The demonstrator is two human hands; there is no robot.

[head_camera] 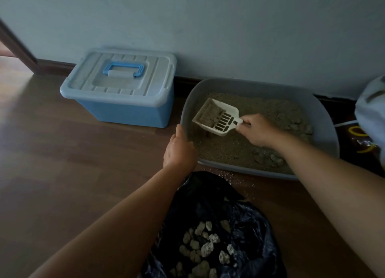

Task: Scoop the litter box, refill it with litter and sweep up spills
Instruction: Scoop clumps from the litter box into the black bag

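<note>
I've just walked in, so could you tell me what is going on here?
A person is scooping the litter box. The right grip holds a litter-laden white scoop over it; the left grip holds its left rim. Clumps lie in the black bag in front, spilled grains on the floor.

Right hand (257, 130) grips white slotted scoop (216, 116) holding litter above grey litter box (325, 119). Left hand (180, 150) holds box's near-left rim. Black bag (210, 198) with clumps (206, 246) near. Blue lidded bin (123, 90) far left by wall.
</note>
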